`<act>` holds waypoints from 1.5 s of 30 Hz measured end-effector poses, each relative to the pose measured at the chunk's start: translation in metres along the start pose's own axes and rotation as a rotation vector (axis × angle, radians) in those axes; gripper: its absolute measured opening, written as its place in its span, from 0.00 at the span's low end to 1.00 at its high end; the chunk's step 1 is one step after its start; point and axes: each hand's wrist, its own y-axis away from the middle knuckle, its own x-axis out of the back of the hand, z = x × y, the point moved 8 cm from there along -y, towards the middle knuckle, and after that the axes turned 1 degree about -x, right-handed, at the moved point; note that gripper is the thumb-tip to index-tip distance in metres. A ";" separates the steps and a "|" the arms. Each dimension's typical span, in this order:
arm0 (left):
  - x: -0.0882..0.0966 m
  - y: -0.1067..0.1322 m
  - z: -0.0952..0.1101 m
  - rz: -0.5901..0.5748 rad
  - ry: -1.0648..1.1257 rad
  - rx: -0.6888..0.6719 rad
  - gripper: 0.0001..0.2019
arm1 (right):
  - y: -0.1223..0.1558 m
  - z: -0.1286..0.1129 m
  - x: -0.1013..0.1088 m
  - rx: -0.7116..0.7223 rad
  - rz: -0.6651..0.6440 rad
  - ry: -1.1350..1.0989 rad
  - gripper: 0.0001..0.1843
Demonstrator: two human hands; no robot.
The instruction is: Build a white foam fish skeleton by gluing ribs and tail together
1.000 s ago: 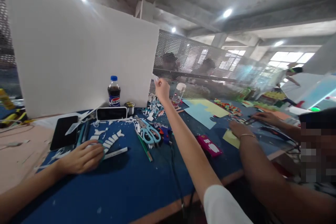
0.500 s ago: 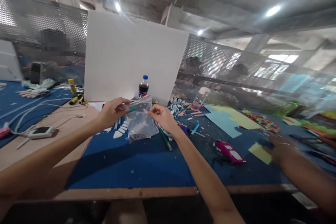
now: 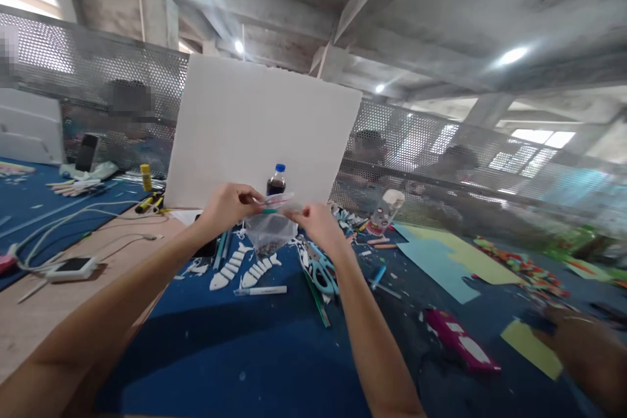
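A clear zip bag (image 3: 272, 230) with small dark bits at its bottom hangs between my two hands over the blue mat. My left hand (image 3: 230, 208) is closed on the bag's upper left edge, by a teal strip at the top. With thumb and fingers pinched, my right hand (image 3: 321, 225) grips the upper right edge. Below the bag lie two white fish-bone cut-outs (image 3: 230, 269) and a white pen-like craft knife (image 3: 263, 290). Light-blue scissors (image 3: 323, 274) rest under my right wrist. A cola bottle (image 3: 277, 179) stands behind the bag, its lower part hidden.
A white board (image 3: 264, 124) stands upright at the back. Right are a magenta pouch (image 3: 460, 339), blue paper (image 3: 435, 261), a clear cup (image 3: 385, 210) and paper scraps. Another person's hand (image 3: 578, 346) is by yellow paper. Cables and a white device (image 3: 73, 268) lie left.
The view has tilted upward and shifted left, so the scene sits lower and further right. Both hands keep hold of the bag, which is higher relative to the cut-outs, now more fully visible.
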 end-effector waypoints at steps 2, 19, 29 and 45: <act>-0.002 0.000 -0.006 0.029 0.013 0.028 0.08 | 0.001 0.001 -0.016 0.008 -0.130 -0.023 0.32; -0.016 0.002 -0.004 -0.194 -0.196 -0.019 0.26 | 0.011 -0.021 -0.057 0.038 -0.677 -0.729 0.19; -0.001 -0.011 -0.034 -0.026 -0.161 0.074 0.18 | 0.000 -0.003 -0.053 -0.060 -0.547 -0.509 0.14; -0.080 0.026 -0.016 -0.685 -0.229 -0.263 0.07 | 0.001 -0.019 -0.042 0.103 -0.239 -0.062 0.21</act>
